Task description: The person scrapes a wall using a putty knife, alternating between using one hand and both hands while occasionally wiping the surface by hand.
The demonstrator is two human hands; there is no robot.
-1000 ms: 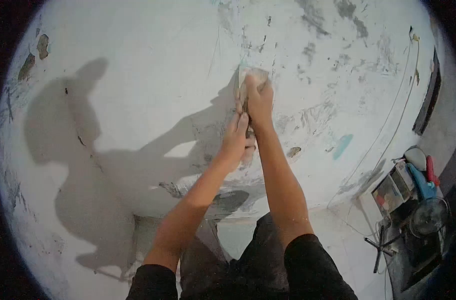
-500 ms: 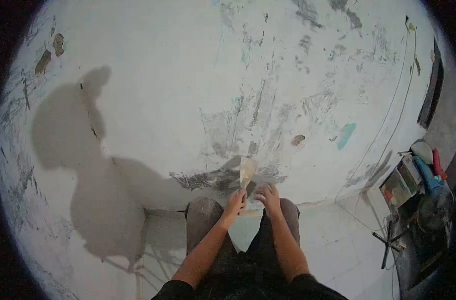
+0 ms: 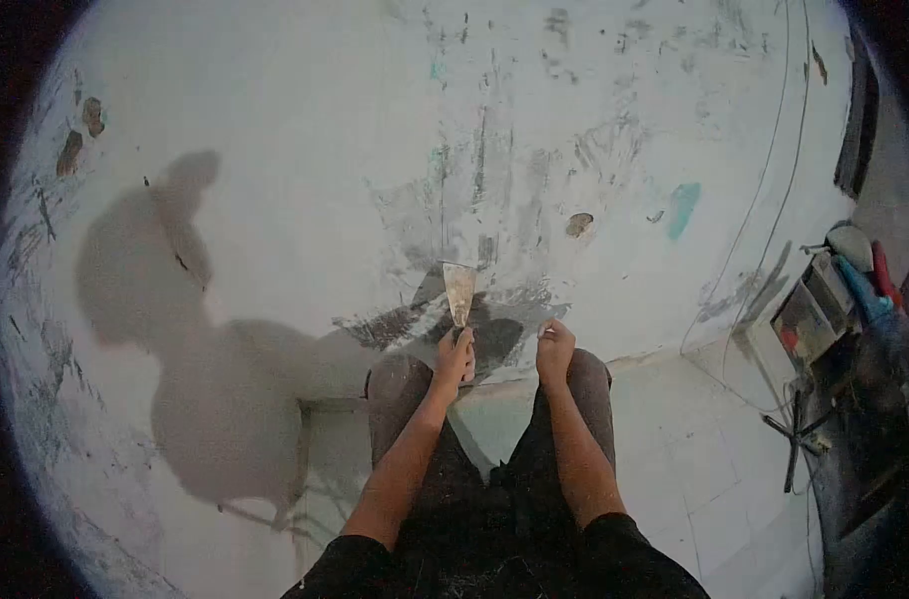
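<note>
My left hand (image 3: 454, 359) is wrapped round the handle of a scraper (image 3: 458, 292), whose wide, stained blade points up the wall. The blade overlaps a dark scuffed patch (image 3: 375, 327) low on the white wall (image 3: 305, 130). To the right, my right hand (image 3: 555, 351) is closed, fingers curled in, just above my right knee. I cannot tell whether anything is inside it. Grey marks, green paint traces and a chipped hole (image 3: 579, 225) show on the wall above the hands.
My shadow (image 3: 145, 270) falls on the wall at the left. Thin cords (image 3: 764, 220) hang down the right part of the wall. At the right stand a box of items (image 3: 812, 324), a black stand base (image 3: 797, 436) and dark clutter on the tiled floor (image 3: 664, 449).
My left hand and the scraper have shifted left and up in view. My right hand has moved up, away from the left one, and its fingers have curled shut. The view has tilted down.
</note>
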